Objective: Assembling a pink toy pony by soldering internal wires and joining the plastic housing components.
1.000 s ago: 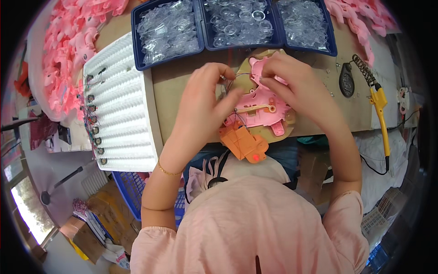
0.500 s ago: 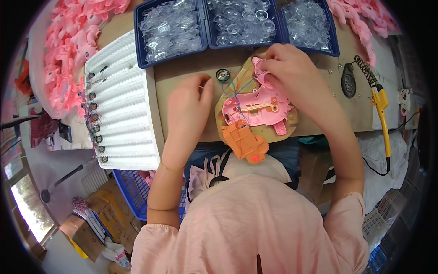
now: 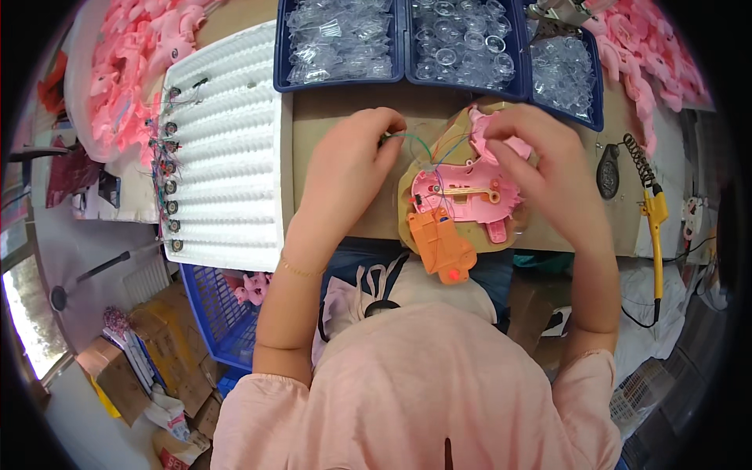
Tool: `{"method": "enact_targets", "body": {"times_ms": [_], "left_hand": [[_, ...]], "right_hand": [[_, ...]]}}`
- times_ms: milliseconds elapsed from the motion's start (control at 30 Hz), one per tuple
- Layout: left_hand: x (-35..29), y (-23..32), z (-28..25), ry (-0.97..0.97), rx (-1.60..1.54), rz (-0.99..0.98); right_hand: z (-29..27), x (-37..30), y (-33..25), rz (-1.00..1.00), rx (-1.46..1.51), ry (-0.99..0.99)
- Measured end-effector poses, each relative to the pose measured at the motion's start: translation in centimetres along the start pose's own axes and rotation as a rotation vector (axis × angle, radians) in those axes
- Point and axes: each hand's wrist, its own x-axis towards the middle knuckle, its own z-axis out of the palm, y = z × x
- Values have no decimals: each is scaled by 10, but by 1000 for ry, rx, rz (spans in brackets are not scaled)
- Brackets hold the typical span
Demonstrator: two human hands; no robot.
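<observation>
A pink plastic toy-animal half shell (image 3: 466, 188) lies hollow side up on a tan holder (image 3: 407, 227), with wires running through it. An orange plastic box-like part (image 3: 442, 247), wired to the shell, hangs over the near table edge. My left hand (image 3: 352, 160) is left of the shell, its fingertips pinched where the green wire ends. A dark bit shows there, seemingly the small round speaker, mostly hidden by the fingers. Over the shell's upper right end hovers my right hand (image 3: 552, 160), fingers bent and thumb apart, with nothing visible between them.
Blue bins (image 3: 342, 82) of clear plastic parts line the back. A white ridged foam tray (image 3: 227, 149) at left carries several wired speakers (image 3: 171, 187). Pink shells (image 3: 129, 86) pile at both far corners. A yellow-handled soldering iron (image 3: 656, 207) stands at right, beside a black oval object (image 3: 607, 171).
My left hand has closed at the wired speaker, which lay in plain sight on the table before. My right hand has loosened from the shell's end. The whole view has shifted a little.
</observation>
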Motion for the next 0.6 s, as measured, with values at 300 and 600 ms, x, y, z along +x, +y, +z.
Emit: {"method": "enact_targets", "body": {"times_ms": [300, 600], "left_hand": [[-11, 19, -41, -372, -269, -252], [-10, 17, 10, -147, 120, -90]], "right_hand": [[15, 32, 0, -115, -175, 64], [-1, 0, 26, 29, -60, -5]]}}
